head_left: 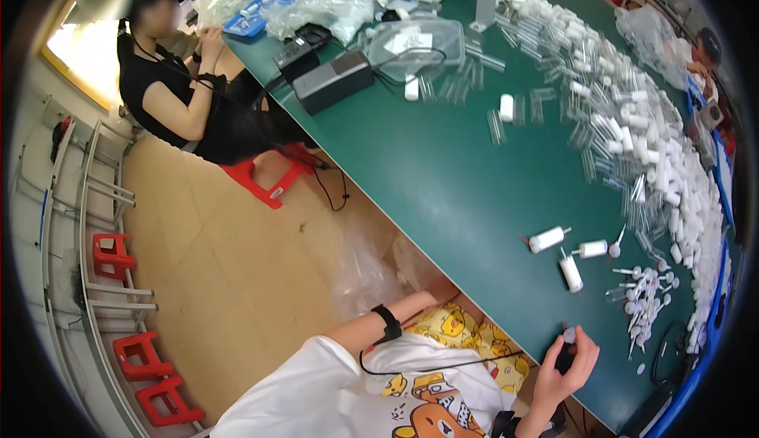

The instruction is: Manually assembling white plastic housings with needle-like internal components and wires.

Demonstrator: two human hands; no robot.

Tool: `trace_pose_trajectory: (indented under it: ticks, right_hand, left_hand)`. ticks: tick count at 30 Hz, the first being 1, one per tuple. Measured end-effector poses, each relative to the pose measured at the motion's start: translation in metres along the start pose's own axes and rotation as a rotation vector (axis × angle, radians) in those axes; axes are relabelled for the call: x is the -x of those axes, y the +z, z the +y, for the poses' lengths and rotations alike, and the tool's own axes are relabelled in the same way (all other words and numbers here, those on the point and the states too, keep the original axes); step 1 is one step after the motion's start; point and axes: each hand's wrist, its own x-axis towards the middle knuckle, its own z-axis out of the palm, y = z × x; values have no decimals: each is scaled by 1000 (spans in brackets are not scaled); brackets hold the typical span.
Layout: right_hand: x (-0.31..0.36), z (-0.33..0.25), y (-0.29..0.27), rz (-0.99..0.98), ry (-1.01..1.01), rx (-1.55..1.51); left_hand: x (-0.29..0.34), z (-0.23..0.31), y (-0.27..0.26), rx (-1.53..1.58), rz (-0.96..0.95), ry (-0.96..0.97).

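Above the green table's (443, 193) near edge, my right hand (573, 363) is closed, thumb and fingers pinching a small pale round piece (569, 334). Its details are too small to make out. My left forearm (415, 305), with a black wrist strap, reaches to the table's edge; the hand is mostly hidden there and its fingers do not show. Beyond my right hand lie a white cylinder with a thin tip (569, 273) and two similar ones. To their right is a heap of small round-headed pieces with thin stems (644, 307).
A long heap of white cylinders (688, 209) and clear tubes (605, 134) runs along the right. Farther back are a black power unit (333, 82), a clear plastic box (415, 49) and plastic bags (324, 3). Another person (170, 82) sits at left; red stools (162, 398) stand behind.
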Motion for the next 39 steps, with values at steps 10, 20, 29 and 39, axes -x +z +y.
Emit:
trace_pose_trajectory:
  ticks: [10,20,29,39]
  right_hand:
    - [-7,-15,5,111,16,21]
    - [-2,-21,13,186,61,188]
    - [1,-19,19,252,-19,243]
    - [7,-20,22,249,42,249]
  left_hand:
    - [67,-217,-40,128,697,-614]
    - [95,-201,-105,-144,345,-1178]
    - [71,-241,-102,-236,171,-1152]
    - [65,-270,-111,-348,211,-1045]
